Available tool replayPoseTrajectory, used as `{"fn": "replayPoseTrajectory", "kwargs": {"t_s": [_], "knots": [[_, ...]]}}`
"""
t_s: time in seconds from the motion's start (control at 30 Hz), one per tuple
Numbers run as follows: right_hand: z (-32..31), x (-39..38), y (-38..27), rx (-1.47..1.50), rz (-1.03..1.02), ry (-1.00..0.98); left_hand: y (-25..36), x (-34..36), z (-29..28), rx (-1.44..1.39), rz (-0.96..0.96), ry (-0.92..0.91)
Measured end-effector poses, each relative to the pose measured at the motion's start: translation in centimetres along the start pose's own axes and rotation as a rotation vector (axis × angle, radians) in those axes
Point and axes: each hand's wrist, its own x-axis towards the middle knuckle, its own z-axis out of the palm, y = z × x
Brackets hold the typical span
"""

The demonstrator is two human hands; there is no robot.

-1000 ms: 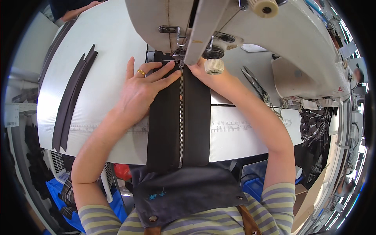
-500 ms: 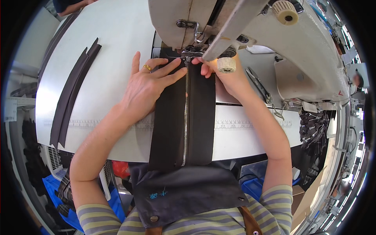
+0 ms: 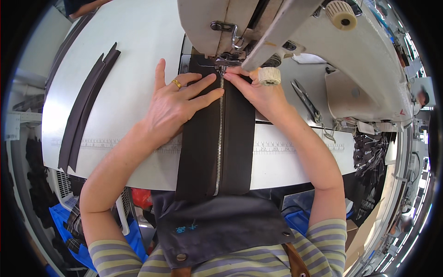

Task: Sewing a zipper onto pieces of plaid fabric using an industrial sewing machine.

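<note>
A long dark fabric panel (image 3: pixel 198 147) lies lengthwise under the sewing machine (image 3: pixel 217 27). Down its middle runs a metal-toothed zipper (image 3: pixel 219 138), whose upper end meets the presser foot (image 3: pixel 222 67). My left hand (image 3: pixel 173 99), with a gold ring on one finger, rests flat on the panel left of the zipper, fingers spread and tips near the teeth. To the right of the foot, my right hand (image 3: pixel 258 90) pinches at the zipper's upper end with thumb and forefinger. The machine head partly covers that hand, and what exactly lies between its fingertips is too small to tell.
Two dark fabric strips (image 3: pixel 87 106) lie at the table's left. Thread snips (image 3: pixel 307 99) sit right of my right forearm. A ruler scale (image 3: pixel 295 147) crosses the white table. Bundled zippers (image 3: pixel 371 152) hang at the right edge, and a blue crate (image 3: pixel 69 231) stands below left.
My right hand has shifted back toward me, and its thumb and forefinger now come together at the zipper's upper end. My left hand stays nearly in place, its fingertips slightly lower.
</note>
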Motion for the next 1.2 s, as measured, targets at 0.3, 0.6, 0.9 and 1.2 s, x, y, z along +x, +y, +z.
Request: {"fn": "replayPoseTrajectory", "kwargs": {"t_s": [0.3, 0.6, 0.9, 1.2], "knots": [[0.8, 0.1, 0.5, 0.035, -0.173, 0.191, 0.6, -0.1, -0.5, -0.004, -0.074, -0.095], [0.8, 0.0, 0.6, 0.048, -0.15, 0.177, 0.4, -0.3, -0.2, -0.003, -0.031, -0.026], [0.9, 0.0, 0.3, 0.017, -0.16, 0.185, 0.8, -0.3, -0.3, 0.049, -0.062, -0.042], [0.9, 0.1, 0.5, -0.034, -0.183, 0.222, 0.6, -0.1, 0.1, 0.029, -0.065, -0.005]]}}
